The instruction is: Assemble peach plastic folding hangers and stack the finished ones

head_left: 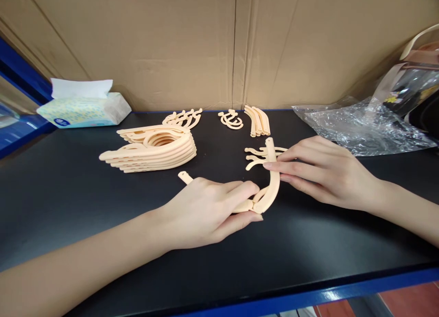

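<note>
My left hand (209,212) is closed around a cream plastic hanger arm (185,177), whose holed end sticks out past the knuckles. My right hand (318,170) pinches a second, curved hanger arm (272,184) that stands up and away from me. The two arms meet at the left fingertips, where a thin curved piece shows between them; whether they are joined I cannot tell. Behind the right fingers lie several cream hooks (254,164), partly covered by that hand and arm. Left of my hands is a stack of cream plastic hangers (164,159).
Along the back of the black table (137,271) lie two groups of hooks (183,119) (231,120) and a bundle of loose hanger arms (257,121). A tissue pack (84,110) sits back left. Clear plastic wrapping (363,127) and a transparent bag (416,88) occupy the right. Cardboard (171,47) stands behind.
</note>
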A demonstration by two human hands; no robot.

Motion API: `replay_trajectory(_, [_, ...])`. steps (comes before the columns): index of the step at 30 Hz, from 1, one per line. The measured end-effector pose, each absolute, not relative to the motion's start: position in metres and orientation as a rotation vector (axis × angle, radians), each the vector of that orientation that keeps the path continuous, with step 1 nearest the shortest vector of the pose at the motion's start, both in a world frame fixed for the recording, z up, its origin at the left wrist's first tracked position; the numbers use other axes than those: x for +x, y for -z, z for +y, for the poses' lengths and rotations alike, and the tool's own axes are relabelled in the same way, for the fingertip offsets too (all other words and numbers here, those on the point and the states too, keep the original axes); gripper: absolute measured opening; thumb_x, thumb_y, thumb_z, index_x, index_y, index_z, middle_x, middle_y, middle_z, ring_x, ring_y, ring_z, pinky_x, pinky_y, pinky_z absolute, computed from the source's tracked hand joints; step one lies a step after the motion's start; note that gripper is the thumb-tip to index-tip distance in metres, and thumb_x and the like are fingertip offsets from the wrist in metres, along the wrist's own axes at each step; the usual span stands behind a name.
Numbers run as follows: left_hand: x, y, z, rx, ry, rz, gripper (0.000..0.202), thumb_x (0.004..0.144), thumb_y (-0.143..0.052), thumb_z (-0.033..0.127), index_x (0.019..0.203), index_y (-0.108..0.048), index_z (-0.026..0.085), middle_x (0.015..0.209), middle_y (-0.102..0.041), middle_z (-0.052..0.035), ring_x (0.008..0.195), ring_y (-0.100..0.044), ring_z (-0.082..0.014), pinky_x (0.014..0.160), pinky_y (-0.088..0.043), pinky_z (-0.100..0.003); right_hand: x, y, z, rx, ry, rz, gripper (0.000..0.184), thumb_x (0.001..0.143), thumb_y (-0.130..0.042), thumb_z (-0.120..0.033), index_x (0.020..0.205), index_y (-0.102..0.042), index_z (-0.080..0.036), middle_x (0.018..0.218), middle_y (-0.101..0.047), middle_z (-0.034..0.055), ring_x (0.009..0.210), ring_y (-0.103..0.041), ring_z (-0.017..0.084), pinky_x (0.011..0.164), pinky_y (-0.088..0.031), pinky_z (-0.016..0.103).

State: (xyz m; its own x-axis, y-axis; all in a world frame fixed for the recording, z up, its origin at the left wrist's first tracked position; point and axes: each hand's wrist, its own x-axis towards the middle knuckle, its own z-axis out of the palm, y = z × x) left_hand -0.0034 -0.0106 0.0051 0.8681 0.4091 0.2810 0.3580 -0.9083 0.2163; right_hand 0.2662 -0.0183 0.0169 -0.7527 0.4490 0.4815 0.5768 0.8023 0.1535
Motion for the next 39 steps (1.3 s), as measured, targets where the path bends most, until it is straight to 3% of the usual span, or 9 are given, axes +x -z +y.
replay_trajectory(4, [-0.0032,-0.0045,-0.0083,2.887,-0.479,0.547,0.024,0.102,-0.045,0.041,0.101,-0.055,0.019,0.081,-0.068,0.0042,0.060,-0.063,-0.0098,0.047,-0.033,-0.022,0.2646,-0.0193,-0.0201,-0.778,0.257,-2.581,0.033,0.100,-0.043,-0.020,0.129,-0.058,-0.024,0.108,-0.072,0.0060,0.094,-0.064,0.020,0.084,-0.049,0.037])
replay_trajectory(9, [-0.0035,-0.0069,-0.0072,2.900,-0.440,0.560,0.022,0.099,-0.055,0.037,0.113,-0.055,0.021,0.088,-0.069,0.0048,0.064,-0.066,-0.0101,0.049,-0.035,-0.023,0.2644,-0.0181,-0.0202,-0.815,0.138,-2.621,0.033,0.101,-0.047,-0.033,0.130,-0.058,-0.020,0.123,-0.067,0.0104,0.109,-0.061,0.023,0.092,-0.046,0.041])
replay_trajectory(12, [-0.0029,-0.0094,-0.0084,2.921,-0.372,0.535,0.028,0.098,-0.057,0.033,0.122,-0.051,0.021,0.098,-0.071,0.0037,0.075,-0.070,-0.0115,0.053,-0.039,-0.023,0.2640,-0.0163,-0.0194,-0.804,0.061,-2.643,0.032,0.100,-0.048,-0.037,0.124,-0.060,-0.019,0.122,-0.067,0.0116,0.111,-0.060,0.023,0.094,-0.045,0.042])
replay_trajectory(15, [-0.0015,-0.0100,-0.0095,2.931,-0.388,0.517,0.032,0.097,-0.058,0.039,0.122,-0.051,0.020,0.104,-0.072,0.0023,0.076,-0.071,-0.0118,0.053,-0.040,-0.023,0.2630,-0.0153,-0.0188,-0.807,-0.023,-2.634,0.032,0.100,-0.049,-0.041,0.121,-0.060,-0.020,0.118,-0.067,0.0110,0.109,-0.060,0.023,0.092,-0.045,0.041])
replay_trajectory(21, [-0.0015,-0.0065,-0.0095,2.968,-0.481,0.505,0.040,0.098,-0.049,0.052,0.118,-0.052,0.018,0.096,-0.073,0.0021,0.064,-0.067,-0.0110,0.048,-0.037,-0.024,0.2632,-0.0144,-0.0194,-0.850,-0.134,-2.609,0.026,0.099,-0.051,-0.042,0.113,-0.061,-0.023,0.116,-0.065,0.0093,0.103,-0.060,0.021,0.087,-0.046,0.038])
replay_trajectory(31, [-0.0008,-0.0080,-0.0112,3.016,-0.537,0.499,0.024,0.097,-0.054,0.038,0.112,-0.057,0.019,0.078,-0.064,0.0054,0.064,-0.065,-0.0112,0.049,-0.037,-0.026,0.2625,-0.0164,-0.0202,-0.878,-0.318,-2.576,0.039,0.088,-0.066,-0.047,0.116,-0.055,-0.022,0.120,-0.057,0.0101,0.108,-0.059,0.022,0.089,-0.052,0.035])
replay_trajectory(39, [-0.0038,-0.0046,-0.0072,2.932,-0.530,0.554,0.028,0.097,-0.052,0.033,0.123,-0.054,0.023,0.078,-0.061,0.0065,0.056,-0.058,-0.0091,0.047,-0.033,-0.024,0.2656,-0.0148,-0.0193,-0.900,-0.352,-2.514,0.047,0.088,-0.068,-0.040,0.130,-0.053,-0.024,0.127,-0.055,0.0093,0.117,-0.058,0.020,0.099,-0.050,0.032])
